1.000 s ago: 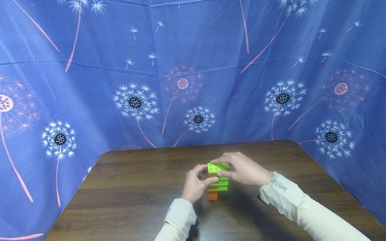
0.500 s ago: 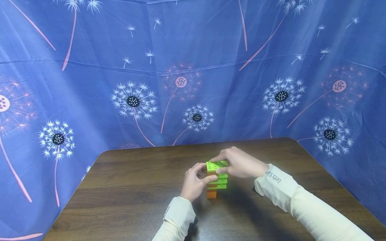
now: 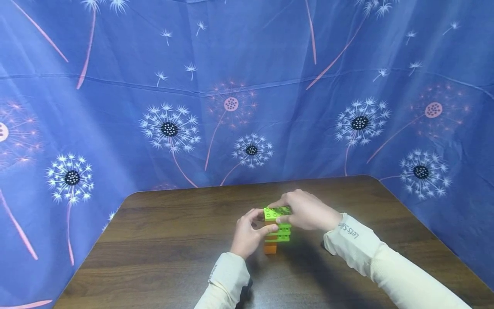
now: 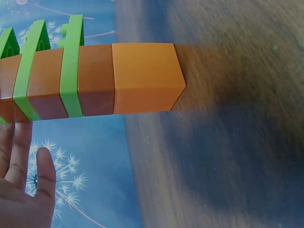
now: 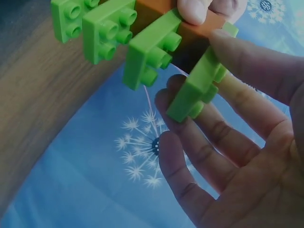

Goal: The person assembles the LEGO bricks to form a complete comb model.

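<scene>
A tower of toy building bricks (image 3: 270, 249) stands upright on the table, with orange-brown bricks alternating with green studded plates that jut out to the right. My left hand (image 3: 248, 235) grips its left side near the top, and in the right wrist view the left thumb (image 5: 192, 10) presses on a brown brick. The right hand (image 3: 308, 211) pinches the uppermost green plate (image 5: 197, 88) between thumb and fingers. Down at the base, the bottom orange brick (image 4: 147, 71) shows in the left wrist view. Parts of the upper tower are hidden by the fingers.
The dark wooden table (image 3: 162, 240) has rounded far corners. Behind it hangs a blue cloth (image 3: 293, 103) with dandelion prints. Pale sleeves cover both forearms, including the right sleeve (image 3: 390, 257).
My right wrist has shifted slightly left, while both hands keep their hold on the tower. The whole view has drifted a little.
</scene>
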The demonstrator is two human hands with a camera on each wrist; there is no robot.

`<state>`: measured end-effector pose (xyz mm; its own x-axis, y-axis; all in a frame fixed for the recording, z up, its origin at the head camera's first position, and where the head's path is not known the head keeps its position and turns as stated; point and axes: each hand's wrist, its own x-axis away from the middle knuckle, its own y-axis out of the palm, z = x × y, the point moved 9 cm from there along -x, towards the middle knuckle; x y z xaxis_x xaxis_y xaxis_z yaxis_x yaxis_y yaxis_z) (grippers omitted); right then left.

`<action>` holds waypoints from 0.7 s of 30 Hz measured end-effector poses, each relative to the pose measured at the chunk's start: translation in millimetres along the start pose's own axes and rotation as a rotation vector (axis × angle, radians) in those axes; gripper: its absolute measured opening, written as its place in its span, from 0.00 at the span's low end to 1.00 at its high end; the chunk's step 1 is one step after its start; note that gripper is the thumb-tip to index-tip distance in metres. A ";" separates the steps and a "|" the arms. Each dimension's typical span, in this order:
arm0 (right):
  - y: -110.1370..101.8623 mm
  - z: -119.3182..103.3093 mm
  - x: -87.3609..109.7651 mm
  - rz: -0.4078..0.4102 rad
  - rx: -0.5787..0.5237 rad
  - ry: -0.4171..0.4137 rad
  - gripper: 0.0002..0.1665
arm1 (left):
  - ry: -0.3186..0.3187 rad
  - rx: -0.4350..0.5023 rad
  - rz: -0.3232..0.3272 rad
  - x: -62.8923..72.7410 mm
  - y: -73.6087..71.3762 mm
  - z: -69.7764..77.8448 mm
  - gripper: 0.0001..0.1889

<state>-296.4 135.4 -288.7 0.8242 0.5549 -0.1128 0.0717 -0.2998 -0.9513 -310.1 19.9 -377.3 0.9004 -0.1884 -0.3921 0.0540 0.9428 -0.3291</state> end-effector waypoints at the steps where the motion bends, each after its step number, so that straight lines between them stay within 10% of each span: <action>1: 0.6 0.6 1.1 0.015 -0.002 -0.002 0.24 | -0.001 -0.001 -0.001 0.1 0.2 -0.3 0.19; 21: 28.4 25.9 21.7 0.312 -0.276 -0.014 0.27 | -0.027 -0.056 -0.037 -1.0 1.5 1.0 0.20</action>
<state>-291.0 159.0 -325.6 0.8224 0.4146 -0.3896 -0.0312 -0.6510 -0.7585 -310.5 21.8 -376.6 0.9097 -0.2148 -0.3553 0.0640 0.9181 -0.3913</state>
